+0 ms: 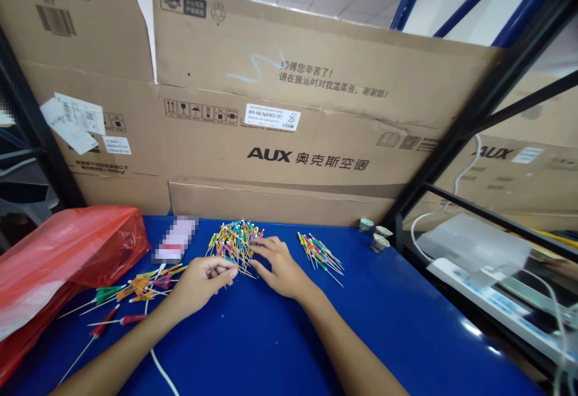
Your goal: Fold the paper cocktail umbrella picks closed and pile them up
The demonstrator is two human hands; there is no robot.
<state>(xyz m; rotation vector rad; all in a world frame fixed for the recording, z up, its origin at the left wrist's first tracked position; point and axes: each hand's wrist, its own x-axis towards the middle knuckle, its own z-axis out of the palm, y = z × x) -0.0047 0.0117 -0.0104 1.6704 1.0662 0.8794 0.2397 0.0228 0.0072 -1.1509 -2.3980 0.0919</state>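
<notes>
A heap of folded paper cocktail umbrellas [239, 241] on wooden sticks lies on the blue table, in yellow, orange, pink, green and teal. At its near left edge, my left hand [208, 281] is closed, thumb against curled fingers. A thin stick tip shows just under them, seemingly from a cocktail umbrella; the rest is hidden by the fingers. My right hand [280, 268] reaches in from the right, thumb and fingers apart, fingertips at the heap's right side. A smaller group of cocktail umbrellas [318, 253] lies to the right of this hand.
Loose umbrellas [144, 284] lie beside my left forearm, near a red plastic bag [72, 251]. A pixelated phone-like object [175, 239] has a white cable. Small pale cup-shaped pieces [380, 242] stand at back right. Cardboard [280, 191] walls the back; a black post [397, 227] rises right.
</notes>
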